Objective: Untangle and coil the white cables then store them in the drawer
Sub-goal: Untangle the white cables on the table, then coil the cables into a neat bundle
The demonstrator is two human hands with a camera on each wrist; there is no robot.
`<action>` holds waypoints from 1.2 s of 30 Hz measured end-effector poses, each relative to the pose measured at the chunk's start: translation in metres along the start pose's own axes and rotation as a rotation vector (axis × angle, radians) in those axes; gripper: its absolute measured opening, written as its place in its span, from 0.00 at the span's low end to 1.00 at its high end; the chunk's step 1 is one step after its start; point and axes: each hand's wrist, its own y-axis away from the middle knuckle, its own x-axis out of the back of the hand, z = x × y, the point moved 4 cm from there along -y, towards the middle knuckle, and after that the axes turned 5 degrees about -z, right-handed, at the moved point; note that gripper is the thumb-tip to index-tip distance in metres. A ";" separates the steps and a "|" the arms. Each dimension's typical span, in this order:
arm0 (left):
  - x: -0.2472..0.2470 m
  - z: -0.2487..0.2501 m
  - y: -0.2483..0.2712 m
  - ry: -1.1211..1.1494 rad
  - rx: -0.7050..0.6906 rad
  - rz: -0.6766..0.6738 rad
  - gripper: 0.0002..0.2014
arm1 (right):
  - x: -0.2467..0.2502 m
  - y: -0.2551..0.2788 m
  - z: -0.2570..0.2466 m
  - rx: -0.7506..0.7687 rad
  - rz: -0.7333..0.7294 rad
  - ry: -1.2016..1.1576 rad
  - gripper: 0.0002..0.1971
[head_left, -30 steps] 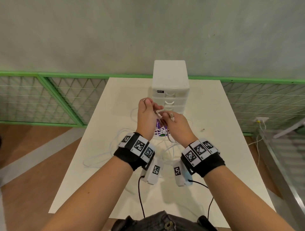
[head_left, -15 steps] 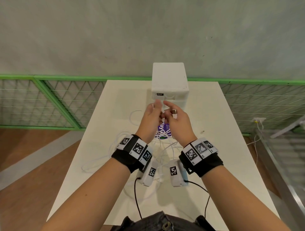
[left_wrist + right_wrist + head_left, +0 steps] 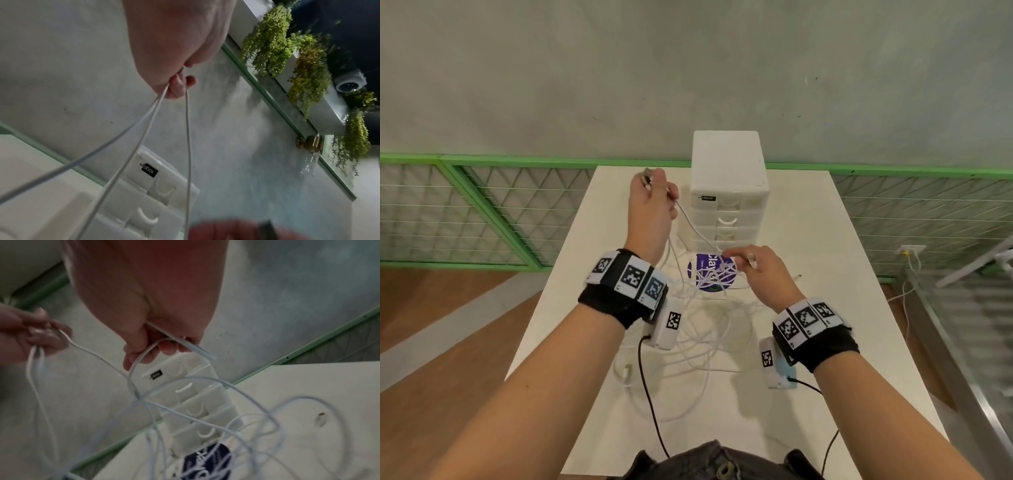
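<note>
A tangle of white cables [image 3: 709,329] lies on the white table [image 3: 825,240] in front of a small white drawer unit [image 3: 727,202], whose drawers are closed. My left hand [image 3: 654,195] is raised to the left of the unit and grips cable strands [image 3: 164,113] with a connector end at its fingertips. My right hand [image 3: 751,265] is lower, above a purple round label [image 3: 710,274], and pinches a cable loop [image 3: 144,358] with a plug at its fingers. One strand [image 3: 695,233] runs taut between the two hands.
A loose cable connector [image 3: 627,371] lies near the table's front left. Another small connector [image 3: 797,276] sits on the table to the right. A green mesh railing [image 3: 482,212] runs behind the table, below a grey wall. Black wires hang from my wrist cameras.
The hands were together in front of the drawer unit. Now the left hand has risen up and to the left, drawing a strand out, while the right has dropped lower and rightward.
</note>
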 end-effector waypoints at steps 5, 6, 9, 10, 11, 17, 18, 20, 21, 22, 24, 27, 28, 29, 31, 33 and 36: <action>0.002 -0.003 -0.003 -0.102 -0.036 -0.041 0.10 | -0.006 0.000 0.054 -0.221 -0.070 0.326 0.13; -0.002 -0.007 0.000 -0.140 -0.040 -0.084 0.11 | -0.004 -0.002 0.053 -0.199 -0.052 0.302 0.13; -0.016 -0.022 0.012 -0.211 -0.007 -0.166 0.12 | 0.008 -0.007 0.019 -0.046 0.077 0.167 0.13; -0.020 -0.026 0.016 -0.213 0.006 -0.183 0.13 | 0.013 -0.008 0.003 0.018 0.104 0.117 0.13; -0.024 -0.030 0.020 -0.203 0.015 -0.200 0.12 | 0.018 -0.007 -0.014 0.081 0.121 0.068 0.14; -0.039 -0.034 0.033 -0.089 0.110 -0.262 0.09 | 0.035 -0.007 -0.065 0.037 0.146 -0.106 0.12; -0.040 -0.034 0.034 -0.081 0.124 -0.273 0.08 | 0.035 -0.008 -0.065 0.000 0.137 -0.070 0.13; -0.041 -0.034 0.037 -0.088 0.136 -0.300 0.04 | 0.032 -0.011 -0.067 -0.003 0.059 -0.148 0.18; -0.041 -0.035 0.038 -0.108 0.131 -0.308 0.04 | 0.029 -0.012 -0.068 0.021 0.010 -0.193 0.22; -0.040 -0.034 0.039 -0.130 0.121 -0.311 0.03 | 0.027 -0.012 -0.070 0.052 -0.025 -0.190 0.24; -0.039 -0.031 0.040 -0.151 0.101 -0.298 0.04 | 0.025 -0.011 -0.073 0.127 -0.014 -0.125 0.23; -0.040 -0.027 0.038 -0.137 0.069 -0.273 0.03 | 0.025 -0.009 -0.074 0.168 0.057 -0.219 0.16; -0.040 -0.026 0.038 -0.128 0.062 -0.260 0.02 | 0.024 -0.009 -0.073 0.170 0.067 -0.255 0.15; -0.041 -0.025 0.039 -0.116 0.057 -0.250 0.02 | 0.024 -0.010 -0.072 0.164 0.079 -0.274 0.16; -0.044 -0.020 0.040 -0.076 0.040 -0.245 0.02 | 0.022 -0.010 -0.068 0.139 0.087 -0.275 0.19; -0.047 -0.015 0.042 -0.019 0.029 -0.251 0.03 | 0.017 -0.009 -0.065 0.125 -0.004 -0.344 0.23; -0.050 -0.012 0.043 0.008 0.057 -0.283 0.03 | 0.004 -0.001 -0.063 0.170 -0.168 -0.453 0.29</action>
